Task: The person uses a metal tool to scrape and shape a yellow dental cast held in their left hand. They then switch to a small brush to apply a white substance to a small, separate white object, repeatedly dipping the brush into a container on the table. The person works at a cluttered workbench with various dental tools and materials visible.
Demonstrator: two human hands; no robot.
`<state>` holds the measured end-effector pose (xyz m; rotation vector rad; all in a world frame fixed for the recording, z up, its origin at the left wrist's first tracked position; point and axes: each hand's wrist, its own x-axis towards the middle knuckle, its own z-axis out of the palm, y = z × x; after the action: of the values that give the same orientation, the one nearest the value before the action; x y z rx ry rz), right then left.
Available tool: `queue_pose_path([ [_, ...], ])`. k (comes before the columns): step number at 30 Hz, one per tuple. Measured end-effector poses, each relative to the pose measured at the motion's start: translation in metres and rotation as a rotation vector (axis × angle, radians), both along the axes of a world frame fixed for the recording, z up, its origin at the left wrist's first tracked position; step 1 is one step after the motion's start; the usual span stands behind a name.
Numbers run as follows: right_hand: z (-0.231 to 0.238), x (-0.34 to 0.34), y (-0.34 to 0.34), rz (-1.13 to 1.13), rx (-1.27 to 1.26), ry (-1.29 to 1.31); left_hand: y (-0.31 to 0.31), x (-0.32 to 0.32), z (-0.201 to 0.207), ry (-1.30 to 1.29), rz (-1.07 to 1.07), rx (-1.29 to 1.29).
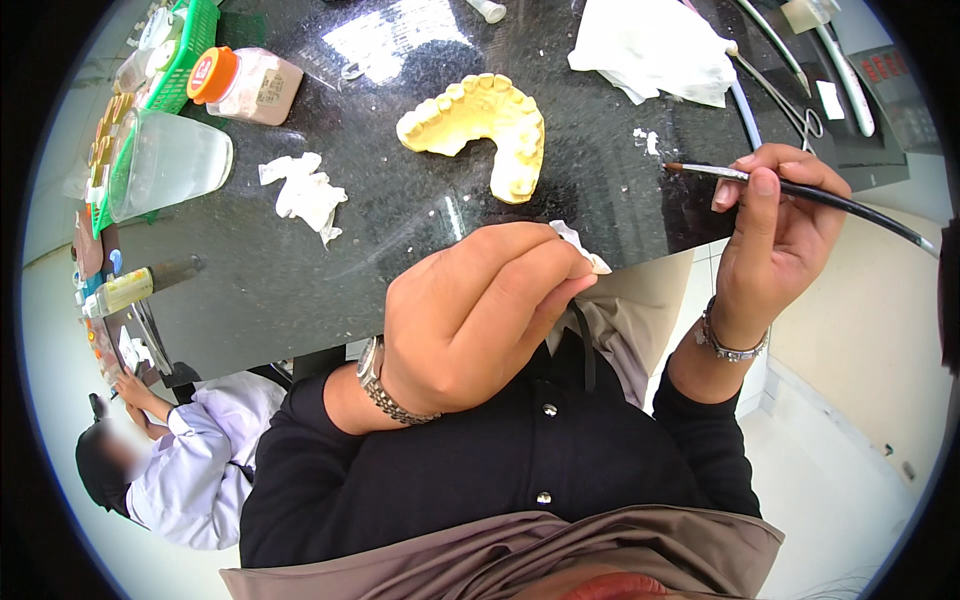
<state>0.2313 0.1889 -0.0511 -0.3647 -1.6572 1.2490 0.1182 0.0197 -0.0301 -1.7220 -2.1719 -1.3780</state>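
Observation:
My left hand (490,310) is closed, its thumb and fingertips pinching a small piece of white tissue (582,250) just past the table's near edge. My right hand (780,235) grips a thin black-handled brush (825,193) between thumb and fingers. The brush's brown bristle tip points left over the tabletop. Beyond my left hand, a yellow dental cast (490,125) with a horseshoe row of teeth lies on the dark table. Neither hand touches it. Small white crumbs (648,142) lie near the brush tip.
Crumpled tissue (305,195) and a clear cup of liquid (175,165) are at the left, beside an orange-capped jar (245,85) and a green basket (190,55). White cloth or tissue (650,50) and scissor-like metal forceps (800,118) lie far right. Another person (190,460) works at lower left.

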Motion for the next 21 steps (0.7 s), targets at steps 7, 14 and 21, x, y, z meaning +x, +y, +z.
queue_pose_path([
  [7,0.005,0.003,-0.013,0.064,-0.001,0.231,-0.003,-0.001,-0.002,0.013,-0.047,-0.008],
  [14,0.011,0.006,-0.040,0.198,0.077,0.263,-0.004,-0.003,-0.002,0.016,-0.060,-0.013],
  [21,-0.001,0.005,-0.015,-0.119,0.118,0.114,-0.002,0.000,-0.002,-0.021,-0.041,0.000],
])
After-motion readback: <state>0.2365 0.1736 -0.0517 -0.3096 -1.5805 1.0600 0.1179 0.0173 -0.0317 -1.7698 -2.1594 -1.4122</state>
